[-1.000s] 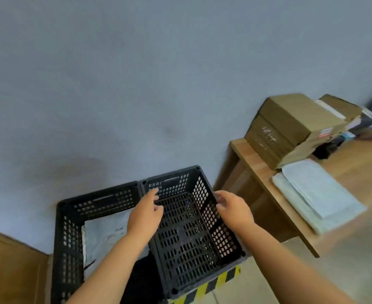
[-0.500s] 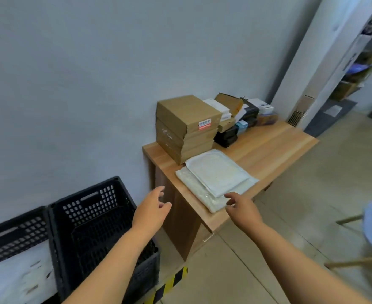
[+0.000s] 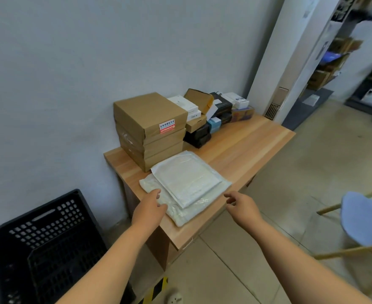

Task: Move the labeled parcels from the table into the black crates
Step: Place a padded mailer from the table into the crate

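Two white mailers (image 3: 186,183) lie stacked at the worktop (image 3: 251,148) edge, beside brown boxes (image 3: 150,130). The left hand (image 3: 149,207) hovers at the lower mailer's corner, fingers loose; the right hand (image 3: 242,205) hangs empty, relaxed. A black crate (image 3: 47,242) stands left.

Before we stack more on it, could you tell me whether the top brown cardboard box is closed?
Closed: the top brown cardboard box has its lid flat, sealed by a red-and-white label.

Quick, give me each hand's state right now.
Left hand: open, fingers reaching onto the lower white parcel, no grip.
Right hand: open, holding nothing, near the table edge.
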A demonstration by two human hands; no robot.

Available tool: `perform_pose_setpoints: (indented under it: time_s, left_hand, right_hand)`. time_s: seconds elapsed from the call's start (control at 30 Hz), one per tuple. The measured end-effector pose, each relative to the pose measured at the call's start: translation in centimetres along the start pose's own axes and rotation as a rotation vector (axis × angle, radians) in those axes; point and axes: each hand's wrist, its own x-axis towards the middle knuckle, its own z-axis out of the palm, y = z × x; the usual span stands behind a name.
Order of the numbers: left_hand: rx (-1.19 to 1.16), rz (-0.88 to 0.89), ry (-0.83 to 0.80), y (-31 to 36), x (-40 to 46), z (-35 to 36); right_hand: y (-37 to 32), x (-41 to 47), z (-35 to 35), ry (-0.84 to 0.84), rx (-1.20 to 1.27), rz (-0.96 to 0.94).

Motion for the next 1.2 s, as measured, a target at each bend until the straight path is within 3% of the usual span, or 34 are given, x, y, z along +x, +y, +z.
perform_pose_setpoints:
  time_s: [0.27, 0.67, 0.97, 1.2]
  left_hand:
    - [-0.03, -0.164, -0.075, 0.6, 9.6, 4.0]
    - [-0.011, -0.381, -0.237, 0.0, 17.8, 5.5]
    - [-0.168, -0.555, -0.125, 1.2, 20.0, 6.7]
    - [-0.387, -0.816, 0.074, 3.0, 20.9, 7.8]
  right_hand:
    - [1.2, 11.1, -2.5, -0.036, -0.033, 0.029]
    - [1.0, 23.0, -0.4, -0.262, -0.056, 0.082]
    - [1.1, 28.6, 3.1, -0.463, -0.148, 0.055]
    - [2.2, 32.0, 4.5, -0.604, -0.215, 0.002]
